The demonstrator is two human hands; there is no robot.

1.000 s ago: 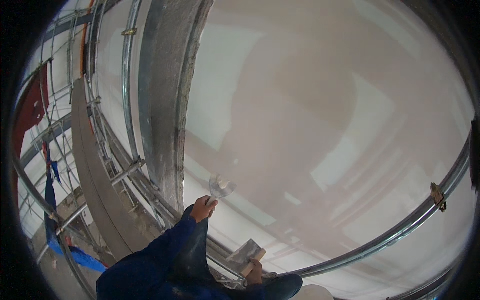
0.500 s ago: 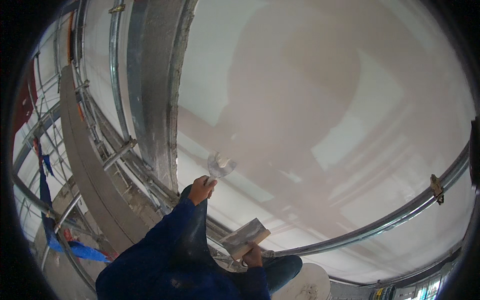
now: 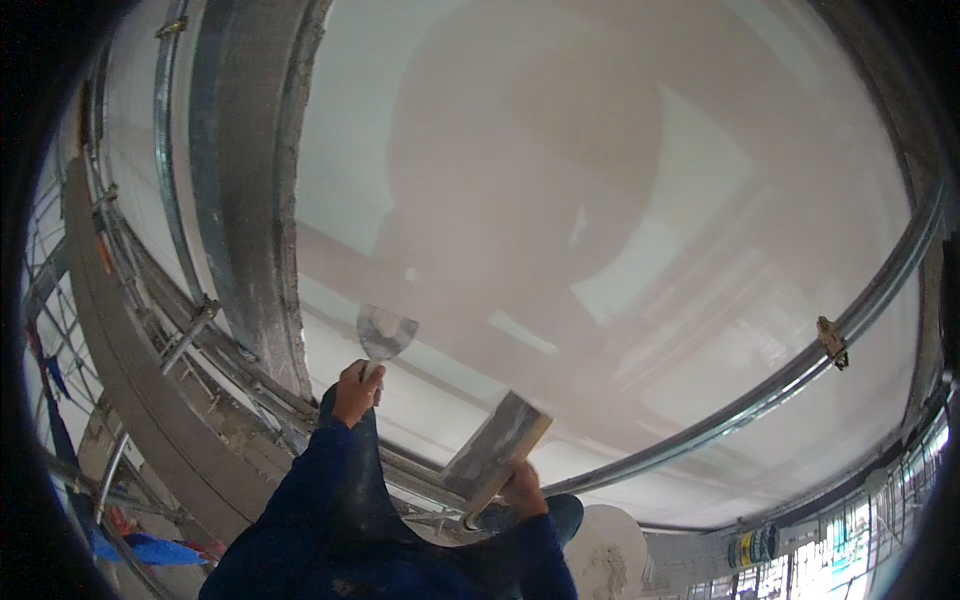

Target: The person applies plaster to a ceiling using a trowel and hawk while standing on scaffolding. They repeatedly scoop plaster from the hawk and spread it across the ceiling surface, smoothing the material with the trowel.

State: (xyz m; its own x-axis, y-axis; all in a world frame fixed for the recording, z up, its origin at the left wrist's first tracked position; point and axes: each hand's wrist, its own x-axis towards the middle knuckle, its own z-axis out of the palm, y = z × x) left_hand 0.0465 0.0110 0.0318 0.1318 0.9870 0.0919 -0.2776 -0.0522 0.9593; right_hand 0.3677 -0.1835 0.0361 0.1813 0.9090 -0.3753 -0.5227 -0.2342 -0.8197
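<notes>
My left hand (image 3: 357, 393) is closed around the handle of a putty knife (image 3: 386, 334). Its wide blade points up and away, in front of the pale wall panel (image 3: 520, 200). Lower and to the right, my right hand (image 3: 522, 490) grips a plastering trowel (image 3: 490, 442) along its light-coloured back edge. The trowel's flat grey blade is tilted, with its far corner up. Some of the right fingers are hidden behind the trowel. The two tools are apart. Whether either blade touches the wall, I cannot tell.
A metal scaffold tube (image 3: 700, 430) with a clamp (image 3: 832, 343) curves across the right. Scaffold poles and a long grey plank (image 3: 150, 400) stand at the left, beside a rough grey column (image 3: 255, 200). A round white surface with smears (image 3: 603, 550) lies low, near my leg.
My view has turned, shifting the scene leftward. The trowel is raised and tilted more steeply. The pale lump on the putty knife's blade looks smaller. Both tools stay in my hands.
</notes>
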